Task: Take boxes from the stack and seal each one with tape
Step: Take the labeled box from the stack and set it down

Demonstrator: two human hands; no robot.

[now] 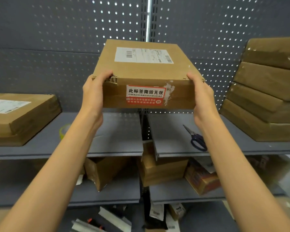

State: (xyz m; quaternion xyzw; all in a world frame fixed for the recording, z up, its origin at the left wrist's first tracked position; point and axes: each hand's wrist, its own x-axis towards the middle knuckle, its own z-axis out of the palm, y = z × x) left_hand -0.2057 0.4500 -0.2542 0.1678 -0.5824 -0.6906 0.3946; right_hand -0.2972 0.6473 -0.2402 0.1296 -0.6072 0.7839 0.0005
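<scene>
1. Grey pegboard shelving (117,131) is backing the scene; stack (264,91) is sitting at right.
2. Left hand (95,92) and right hand (202,96) are gripping box (146,72) mid-air, fingers curled round its corners.
3. Sealing is probably still pending; tape roll (64,130) and scissors (197,139) are lying untouched.

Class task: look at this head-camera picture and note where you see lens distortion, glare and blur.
Head view: the wide lens bends the shelf edges and leans the stack of boxes inward; glare spots glint on the stack's tape; the lower corners and the clutter below are blurred, while the red sticker on the held box reads sharply.
</scene>
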